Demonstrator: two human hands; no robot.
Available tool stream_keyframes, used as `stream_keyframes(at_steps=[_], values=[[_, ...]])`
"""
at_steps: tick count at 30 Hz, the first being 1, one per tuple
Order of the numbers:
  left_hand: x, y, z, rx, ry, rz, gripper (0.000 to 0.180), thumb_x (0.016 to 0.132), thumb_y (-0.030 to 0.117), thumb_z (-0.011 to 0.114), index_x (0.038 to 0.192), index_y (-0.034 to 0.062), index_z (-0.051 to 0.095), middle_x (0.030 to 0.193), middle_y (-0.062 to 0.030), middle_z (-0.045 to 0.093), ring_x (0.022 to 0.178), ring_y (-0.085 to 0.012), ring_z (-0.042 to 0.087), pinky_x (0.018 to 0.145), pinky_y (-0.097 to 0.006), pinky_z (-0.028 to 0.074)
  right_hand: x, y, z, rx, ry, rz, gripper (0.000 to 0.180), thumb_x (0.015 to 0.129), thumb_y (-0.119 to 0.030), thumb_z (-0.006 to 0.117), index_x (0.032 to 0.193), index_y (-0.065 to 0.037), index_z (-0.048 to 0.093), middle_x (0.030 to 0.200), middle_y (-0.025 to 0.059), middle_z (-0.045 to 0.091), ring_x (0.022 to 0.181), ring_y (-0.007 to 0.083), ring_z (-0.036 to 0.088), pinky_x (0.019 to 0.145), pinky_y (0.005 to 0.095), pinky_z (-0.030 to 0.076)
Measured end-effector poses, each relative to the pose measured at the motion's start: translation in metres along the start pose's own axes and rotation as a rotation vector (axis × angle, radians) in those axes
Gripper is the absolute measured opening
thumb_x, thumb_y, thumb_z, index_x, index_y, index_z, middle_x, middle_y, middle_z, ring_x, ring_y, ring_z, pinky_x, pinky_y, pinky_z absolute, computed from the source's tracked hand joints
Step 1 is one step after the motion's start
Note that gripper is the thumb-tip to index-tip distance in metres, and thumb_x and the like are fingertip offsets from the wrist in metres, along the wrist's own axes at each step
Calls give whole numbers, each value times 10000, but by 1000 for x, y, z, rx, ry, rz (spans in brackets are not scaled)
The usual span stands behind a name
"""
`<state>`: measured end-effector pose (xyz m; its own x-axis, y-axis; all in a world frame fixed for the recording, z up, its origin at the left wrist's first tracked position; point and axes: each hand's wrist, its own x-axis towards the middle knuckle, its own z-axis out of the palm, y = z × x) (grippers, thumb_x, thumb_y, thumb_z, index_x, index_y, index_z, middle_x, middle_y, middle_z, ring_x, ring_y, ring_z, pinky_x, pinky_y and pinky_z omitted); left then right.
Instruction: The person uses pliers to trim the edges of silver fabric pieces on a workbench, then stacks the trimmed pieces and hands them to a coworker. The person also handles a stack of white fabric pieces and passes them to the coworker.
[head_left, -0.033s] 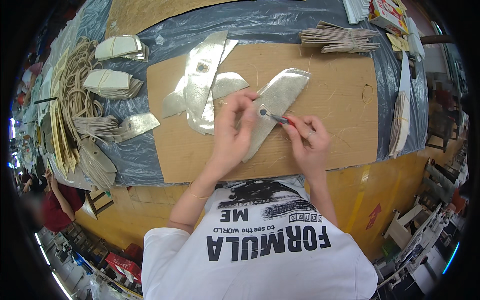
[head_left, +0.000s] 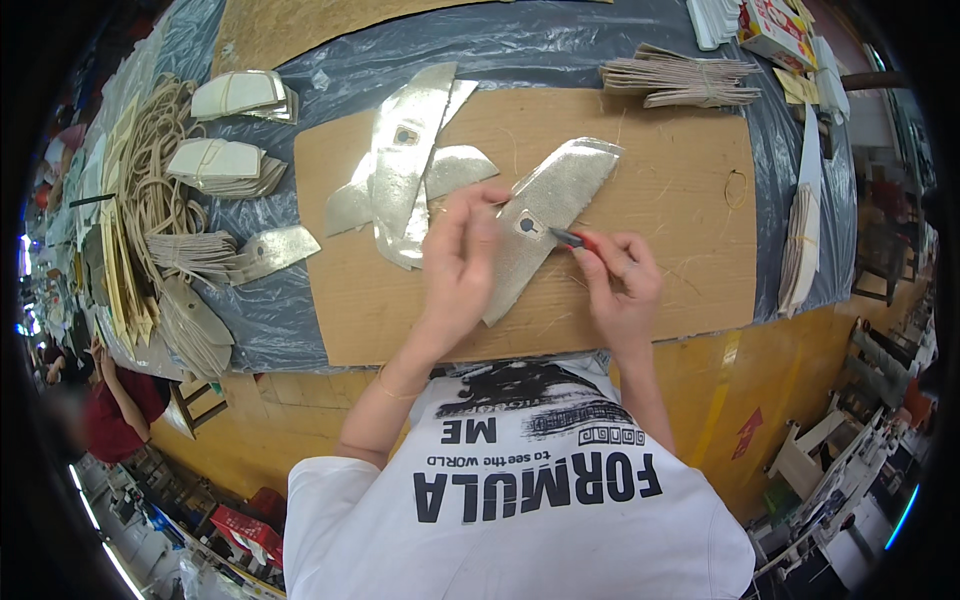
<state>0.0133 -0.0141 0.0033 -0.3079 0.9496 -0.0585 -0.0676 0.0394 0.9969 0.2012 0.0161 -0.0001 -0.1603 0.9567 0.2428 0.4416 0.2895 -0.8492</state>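
Note:
A silvery, textured strip-shaped piece (head_left: 565,185) lies slanted on the brown cardboard sheet (head_left: 690,200). Set in it is a small light patch with a dark keyhole-shaped mark (head_left: 528,226). My left hand (head_left: 458,255) is at the piece's left edge, index finger stretched to it, thumb apart and blurred. In my right hand (head_left: 622,278) is a small red-handled tool with a dark pointed tip (head_left: 570,239), gripped between thumb and fingers. Its tip is just right of the patch; I cannot tell whether it touches the piece.
More silvery pieces (head_left: 405,150) lie crossed at the left of the cardboard. Tied bundles of light pieces (head_left: 225,165) and coiled tan cord (head_left: 150,170) crowd the left side. Another bundle (head_left: 680,78) sits at the far right, and a long one (head_left: 800,245) along the right edge.
The tool's tip has moved slightly right, off the patch's dark mark. My left thumb has shifted left, away from the piece's edge. The silvery piece has stayed in place.

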Motion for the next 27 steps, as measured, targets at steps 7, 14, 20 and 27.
stream_keyframes(at_steps=[7,14,20,27], values=[[6,18,-48,649,545,300,252,953,105,612,1171,-22,614,1245,-187,602,1154,-274,600,920,-395,493,0,18,-22,219,120,230,253,899,-74,719,1140,3,706,889,18,587,714,64,507,560,198,361],[-21,31,-47,858,-506,441,491,756,204,815,1174,21,634,1425,-161,508,1316,-341,503,990,-459,485,6,9,-23,187,24,210,269,890,-53,731,1149,13,703,923,36,606,767,74,554,608,190,427],[-24,35,-48,881,-686,334,437,756,243,814,1116,38,677,1507,-120,459,1392,-330,438,1033,-409,479,5,0,-22,183,-24,228,265,870,-51,750,1125,13,717,900,51,623,768,92,586,623,195,447],[-14,46,-51,612,-665,162,141,881,61,691,997,-2,741,1370,-155,597,1370,-355,471,1036,-380,476,5,-8,-32,115,-308,30,314,798,-48,788,1109,-50,741,866,65,647,762,138,641,648,249,502]])
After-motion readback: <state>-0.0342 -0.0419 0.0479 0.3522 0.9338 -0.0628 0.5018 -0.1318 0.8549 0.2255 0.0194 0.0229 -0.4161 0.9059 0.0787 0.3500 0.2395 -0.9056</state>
